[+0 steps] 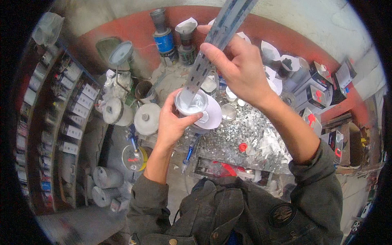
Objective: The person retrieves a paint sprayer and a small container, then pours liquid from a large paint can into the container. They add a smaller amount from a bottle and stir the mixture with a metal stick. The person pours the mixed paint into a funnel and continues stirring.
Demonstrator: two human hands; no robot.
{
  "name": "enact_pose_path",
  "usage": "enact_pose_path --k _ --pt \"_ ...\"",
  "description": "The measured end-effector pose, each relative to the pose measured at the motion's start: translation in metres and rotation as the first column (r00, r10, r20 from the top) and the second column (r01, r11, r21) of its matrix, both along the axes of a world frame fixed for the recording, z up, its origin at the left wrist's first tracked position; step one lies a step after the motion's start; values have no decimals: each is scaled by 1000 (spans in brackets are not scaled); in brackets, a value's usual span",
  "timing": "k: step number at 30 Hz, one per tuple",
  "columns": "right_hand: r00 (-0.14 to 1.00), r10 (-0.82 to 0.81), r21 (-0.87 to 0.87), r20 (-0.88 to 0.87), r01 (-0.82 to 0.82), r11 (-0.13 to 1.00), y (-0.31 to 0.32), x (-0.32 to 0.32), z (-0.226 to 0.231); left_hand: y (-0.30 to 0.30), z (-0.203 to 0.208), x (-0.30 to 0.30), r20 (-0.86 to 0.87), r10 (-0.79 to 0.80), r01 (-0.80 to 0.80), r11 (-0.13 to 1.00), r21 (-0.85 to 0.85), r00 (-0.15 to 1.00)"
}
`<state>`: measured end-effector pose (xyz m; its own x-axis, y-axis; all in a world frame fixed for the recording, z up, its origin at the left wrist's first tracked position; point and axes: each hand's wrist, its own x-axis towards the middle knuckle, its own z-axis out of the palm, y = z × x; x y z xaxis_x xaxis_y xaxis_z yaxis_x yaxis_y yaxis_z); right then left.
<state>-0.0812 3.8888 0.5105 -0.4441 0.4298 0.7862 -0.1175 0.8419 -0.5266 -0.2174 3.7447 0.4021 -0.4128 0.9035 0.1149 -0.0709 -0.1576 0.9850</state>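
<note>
My left hand (173, 124) is wrapped round a clear plastic cup (192, 107) with white liquid in it, held above the bench. In my right hand (241, 65) is a long, flat mixing stick (200, 67) with dark printed marks, pinched between thumb and fingers. The stick slants down to the left, its lower end inside the cup and coated pale. Just behind the cup, to its right, shows a white paper cone strainer (214, 113). A round open tin (229, 112) stands on the bench right of it.
The paint-spattered bench (228, 141) holds a red cap (243, 147) and crumpled white paper (268, 143). At the back stand a blue can (164, 42) and several paper cones. Boxed containers (316, 96) are on the right, shelves (75, 108) on the left. A blue-handled spray gun (188, 155) hangs at the front edge.
</note>
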Motion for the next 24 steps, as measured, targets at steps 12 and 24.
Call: enact_pose_path --k 12,24 --pt "971 -4 -95 238 27 995 -25 5 -17 3 -4 -4 44 5 -7 1000 28 999" --pt "978 -7 33 211 0 999 -12 6 4 -1 -1 -3 44 13 -15 999 38 999"
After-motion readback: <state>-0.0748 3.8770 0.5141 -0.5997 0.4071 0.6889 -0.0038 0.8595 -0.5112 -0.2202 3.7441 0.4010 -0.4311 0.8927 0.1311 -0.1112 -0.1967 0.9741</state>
